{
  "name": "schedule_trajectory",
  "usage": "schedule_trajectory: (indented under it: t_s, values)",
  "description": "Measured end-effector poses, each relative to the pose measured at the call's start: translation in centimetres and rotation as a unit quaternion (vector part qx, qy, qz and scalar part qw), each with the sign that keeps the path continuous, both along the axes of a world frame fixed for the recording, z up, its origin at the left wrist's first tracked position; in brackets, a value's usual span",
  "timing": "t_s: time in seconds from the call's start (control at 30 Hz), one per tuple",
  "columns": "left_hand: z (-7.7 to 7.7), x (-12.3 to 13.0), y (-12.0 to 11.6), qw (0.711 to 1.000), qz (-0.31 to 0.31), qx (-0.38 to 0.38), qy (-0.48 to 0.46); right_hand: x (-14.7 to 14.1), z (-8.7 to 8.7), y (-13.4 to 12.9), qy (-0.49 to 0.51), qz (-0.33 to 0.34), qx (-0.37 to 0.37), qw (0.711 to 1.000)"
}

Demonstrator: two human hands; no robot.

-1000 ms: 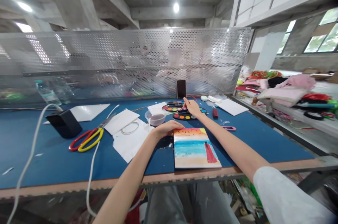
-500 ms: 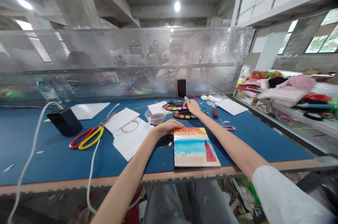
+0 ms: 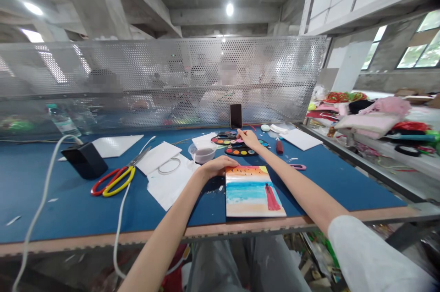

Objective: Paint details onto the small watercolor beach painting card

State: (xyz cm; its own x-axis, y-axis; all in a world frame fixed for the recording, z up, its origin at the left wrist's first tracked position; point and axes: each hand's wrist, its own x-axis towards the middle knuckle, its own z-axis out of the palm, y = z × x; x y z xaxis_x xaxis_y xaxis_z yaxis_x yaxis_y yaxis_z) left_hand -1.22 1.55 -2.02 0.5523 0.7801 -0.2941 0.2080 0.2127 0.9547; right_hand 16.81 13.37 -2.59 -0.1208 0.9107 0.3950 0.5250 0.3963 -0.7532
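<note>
A small painted board (image 3: 249, 193) lies flat at the table's front edge. It shows an orange sky, blue water and a figure in red. My left hand (image 3: 220, 166) is at the board's top left corner, fingers bent against its edge. Beyond the board, my right hand (image 3: 250, 140) is pinched closed over the paint palettes; whatever sits between its fingers is too small to make out. One dark palette (image 3: 242, 151) with round colour pans lies partly under that hand, and another palette (image 3: 220, 140) lies behind it. A clear plastic cup (image 3: 203, 154) of murky water stands left of them.
Red-and-yellow-handled scissors (image 3: 118, 181), white sheets (image 3: 172, 186), a black box (image 3: 85, 160) and a white cable (image 3: 46, 191) occupy the left. A phone (image 3: 236, 116) stands upright against the perforated metal screen (image 3: 172, 76). A pink cutter (image 3: 298, 167) and white board (image 3: 302, 139) lie right.
My right hand has shifted slightly left and down over the palettes, with its fingers changing angle. My left hand and the painted board stay in place.
</note>
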Motion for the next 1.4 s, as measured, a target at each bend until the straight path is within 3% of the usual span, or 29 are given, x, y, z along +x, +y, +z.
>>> schedule_trajectory:
  t_s: [0.2,0.33,0.47,0.63,0.8,0.97,1.4]
  values:
    - [-0.1,0.0,0.2,1.0,0.003,0.004,-0.002,0.1,0.0,0.2,-0.021,-0.006,0.021,1.0]
    - [0.0,0.0,0.1,1.0,0.008,0.009,0.009,0.0,0.0,0.0,-0.015,0.027,0.019,0.999]
    - [-0.1,-0.2,0.1,1.0,-0.003,0.017,0.006,-0.1,0.1,-0.2,-0.037,-0.003,0.017,0.999]
    - [-0.3,-0.4,0.3,1.0,-0.012,0.019,-0.003,-0.2,0.5,-0.5,-0.024,0.036,0.003,0.999]
    - [-0.3,-0.3,0.3,1.0,-0.014,0.018,-0.009,-0.3,0.5,-0.8,-0.056,-0.014,0.018,0.998]
    - [-0.1,-0.3,0.2,1.0,-0.013,0.02,0.001,-0.3,0.4,-0.7,-0.035,0.029,0.027,0.999]
    - [-0.4,-0.3,0.3,1.0,-0.01,0.028,-0.003,-0.4,0.3,-0.9,-0.048,0.008,0.053,0.997]
